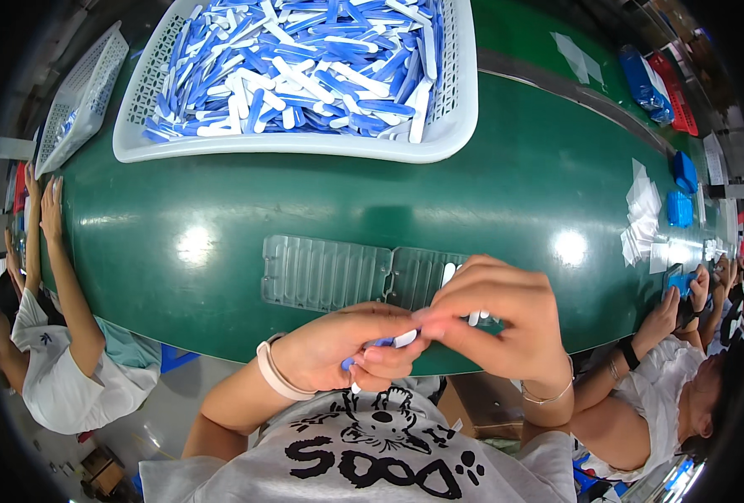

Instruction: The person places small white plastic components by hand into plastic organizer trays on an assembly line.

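A few slim blue-and-white sticks are held in the left hand, its fingers curled around them, at 6 o'clock from the middle of the view. The thumb and forefinger of the right hand are brought close together at the left thumb tip; whether anything is pinched there cannot be told, as the contact is hidden. The sticks look light and stiff, probably of moulded plastic, and a smooth, slightly slippery skin may be expected; little fragility is suggested, though thin ends could be bent. They would best be taken across the flat sides near mid-length, between thumb and forefinger, so that the rounded ends are left free. Just beyond the hands, at 12 o'clock, a clear clamshell tray is laid open in 2 halves — thin, glossy and pressed into parallel grooves, so it should be easily flexed; white pieces are seen in its right half, partly covered by the right hand. Toward 11 o'clock, a loose heap of similar sticks is contained in a rigid white basket with pierced walls, set on a smooth, light-reflecting green tabletop.
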Action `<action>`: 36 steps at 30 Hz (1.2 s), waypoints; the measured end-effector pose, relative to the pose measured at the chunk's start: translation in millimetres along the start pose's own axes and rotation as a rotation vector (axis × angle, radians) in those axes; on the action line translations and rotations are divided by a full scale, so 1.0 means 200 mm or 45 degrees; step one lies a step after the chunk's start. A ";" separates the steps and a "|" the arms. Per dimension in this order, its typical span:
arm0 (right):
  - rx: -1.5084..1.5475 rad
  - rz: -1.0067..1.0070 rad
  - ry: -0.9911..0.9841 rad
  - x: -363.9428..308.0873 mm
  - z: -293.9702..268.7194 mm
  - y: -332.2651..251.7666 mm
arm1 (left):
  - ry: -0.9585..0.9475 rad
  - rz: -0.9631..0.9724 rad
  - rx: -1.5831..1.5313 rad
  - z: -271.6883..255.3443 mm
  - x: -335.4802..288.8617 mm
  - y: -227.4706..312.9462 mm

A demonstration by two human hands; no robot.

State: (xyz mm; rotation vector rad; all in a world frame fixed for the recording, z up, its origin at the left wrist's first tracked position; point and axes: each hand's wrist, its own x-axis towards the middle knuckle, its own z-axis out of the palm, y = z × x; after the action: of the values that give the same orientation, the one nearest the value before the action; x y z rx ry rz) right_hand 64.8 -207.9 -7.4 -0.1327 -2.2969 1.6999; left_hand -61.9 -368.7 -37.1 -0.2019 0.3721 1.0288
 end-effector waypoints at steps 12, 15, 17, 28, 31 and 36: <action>0.542 0.600 0.455 -0.05 0.03 0.02 | 0.505 0.579 0.705 0.05 -0.04 -0.04; 0.722 0.552 0.471 -0.06 0.06 0.04 | 0.642 0.679 0.958 0.08 -0.04 -0.04; 0.689 0.583 0.460 -0.06 0.05 0.04 | 0.702 0.794 1.155 0.06 -0.04 -0.05; -0.595 -0.115 0.612 -0.15 0.06 0.09 | 0.675 0.644 0.750 0.05 -0.05 -0.01; -1.126 -0.366 0.336 -0.14 0.12 0.10 | 0.597 0.640 0.695 0.02 -0.07 -0.01; -1.357 -0.207 0.351 -0.24 0.20 0.10 | 0.837 1.012 1.433 0.03 -0.06 -0.02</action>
State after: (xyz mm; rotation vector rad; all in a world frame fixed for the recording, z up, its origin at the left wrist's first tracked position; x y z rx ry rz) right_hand 97.4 -250.4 -45.5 -0.3425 -2.6147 0.2201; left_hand -62.4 -379.4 -26.9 0.7016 1.6531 1.3447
